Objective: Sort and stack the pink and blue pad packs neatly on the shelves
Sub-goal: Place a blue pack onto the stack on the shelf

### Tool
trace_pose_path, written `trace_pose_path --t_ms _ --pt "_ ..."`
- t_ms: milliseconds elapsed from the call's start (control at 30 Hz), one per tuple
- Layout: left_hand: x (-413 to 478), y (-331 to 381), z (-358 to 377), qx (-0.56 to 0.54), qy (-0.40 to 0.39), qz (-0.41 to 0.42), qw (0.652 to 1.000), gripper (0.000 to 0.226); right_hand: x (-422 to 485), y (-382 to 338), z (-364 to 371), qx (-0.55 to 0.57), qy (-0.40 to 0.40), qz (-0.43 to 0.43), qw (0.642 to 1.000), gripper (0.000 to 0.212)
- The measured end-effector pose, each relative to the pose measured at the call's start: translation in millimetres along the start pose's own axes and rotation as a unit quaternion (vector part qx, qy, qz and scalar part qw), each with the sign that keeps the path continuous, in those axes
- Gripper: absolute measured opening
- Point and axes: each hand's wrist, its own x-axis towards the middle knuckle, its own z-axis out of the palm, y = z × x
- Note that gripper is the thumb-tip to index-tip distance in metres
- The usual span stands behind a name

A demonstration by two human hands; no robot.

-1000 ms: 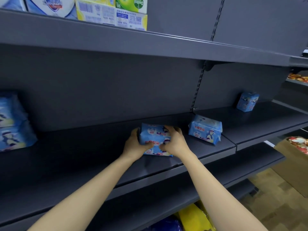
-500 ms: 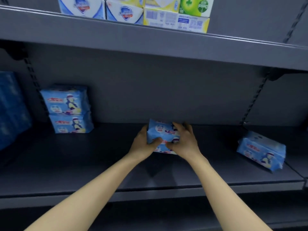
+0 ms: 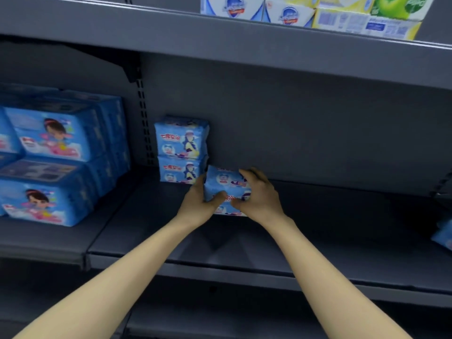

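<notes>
Both hands, left hand (image 3: 198, 201) and right hand (image 3: 256, 196), curl round one blue pad pack (image 3: 226, 182) from either side, low at the shelf (image 3: 220, 250) and just right of a stack of two like packs (image 3: 182, 149). The sorting looks about midway. One loose pack (image 3: 444, 237) lies at the right edge, and the larger blue packs (image 3: 56, 155) to the left are piled, at least four of them.

Open dark-grey metal shelf (image 3: 342, 216) runs right of the stacked light-blue plastic pad packs (image 3: 182, 149). Bigger dark-blue packs (image 3: 61, 155) block their left.
</notes>
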Motion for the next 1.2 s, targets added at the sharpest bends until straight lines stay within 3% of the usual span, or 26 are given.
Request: trace_pose_path --t_ms 500,1200 --pt "26 -33 -108 0.004 -0.003 0.005 1.0 0.051 39 -92 62 -0.046 -0.007 -0.052 0.998 0.067" --pt "59 -67 -119 -0.009 0.005 0.006 1.0 0.055 80 -84 111 -0.139 -0.01 -0.05 0.989 0.069"
